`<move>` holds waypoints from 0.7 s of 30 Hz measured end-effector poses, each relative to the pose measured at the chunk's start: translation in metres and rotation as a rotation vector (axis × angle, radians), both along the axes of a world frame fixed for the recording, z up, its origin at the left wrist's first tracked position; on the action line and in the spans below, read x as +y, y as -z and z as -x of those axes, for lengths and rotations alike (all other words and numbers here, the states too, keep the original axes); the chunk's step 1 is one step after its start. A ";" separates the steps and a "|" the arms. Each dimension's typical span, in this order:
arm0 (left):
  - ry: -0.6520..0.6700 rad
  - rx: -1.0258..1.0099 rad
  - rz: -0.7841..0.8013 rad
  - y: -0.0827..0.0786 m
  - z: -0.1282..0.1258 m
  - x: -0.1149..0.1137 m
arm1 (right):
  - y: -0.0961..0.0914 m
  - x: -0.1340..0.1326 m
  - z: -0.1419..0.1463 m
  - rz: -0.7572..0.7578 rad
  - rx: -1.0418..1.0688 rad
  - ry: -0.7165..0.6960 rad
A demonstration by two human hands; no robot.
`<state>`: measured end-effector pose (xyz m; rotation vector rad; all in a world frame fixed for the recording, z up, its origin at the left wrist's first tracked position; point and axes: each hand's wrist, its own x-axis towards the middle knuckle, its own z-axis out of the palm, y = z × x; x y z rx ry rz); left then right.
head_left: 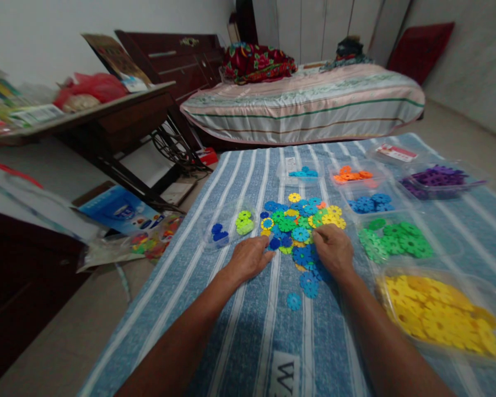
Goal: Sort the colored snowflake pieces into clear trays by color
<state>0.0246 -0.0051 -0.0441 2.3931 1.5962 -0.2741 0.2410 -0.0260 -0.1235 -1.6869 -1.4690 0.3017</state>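
Observation:
A mixed pile of toothed plastic discs [287,221] in blue, green, yellow and orange lies on the striped cloth between my hands. My left hand [250,258] is at the pile's left edge, its thumb and fingers closed at a dark blue disc [274,243]. On the right side of the pile, my right hand [334,251] has its fingers curled inward and pressed together over blue and yellow discs. Whatever lies within those fingers is hidden. Just beyond my left hand, a clear tray [206,240] carries dark blue discs and lime green discs [244,223] in separate groups.
Clear tubs on the right hold yellow discs [442,314], green discs [397,238], blue discs [372,203] and purple discs [438,181]. Farther back are tubs with orange discs [352,175] and light blue discs [303,172]. Behind stands a bed [306,110]; a sewing table [107,110] is at left.

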 end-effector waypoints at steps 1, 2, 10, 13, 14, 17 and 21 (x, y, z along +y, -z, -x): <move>-0.004 -0.001 0.002 0.000 0.000 0.000 | 0.000 0.000 0.000 0.005 -0.001 0.003; -0.007 -0.003 0.003 0.000 0.000 0.000 | 0.000 0.000 0.000 0.010 -0.002 0.006; -0.029 -0.011 0.018 0.002 -0.001 0.001 | -0.002 -0.001 0.001 -0.003 0.000 0.007; -0.037 -0.007 0.014 0.003 -0.001 0.001 | -0.003 -0.002 0.001 -0.006 -0.004 0.013; -0.038 -0.006 0.008 0.004 0.000 0.001 | -0.003 -0.002 0.001 -0.008 -0.004 0.015; -0.024 -0.027 -0.015 0.006 0.001 0.001 | -0.002 -0.001 0.001 -0.012 -0.001 0.015; -0.013 -0.031 -0.022 0.007 0.002 0.000 | -0.001 -0.001 0.000 -0.010 0.008 0.005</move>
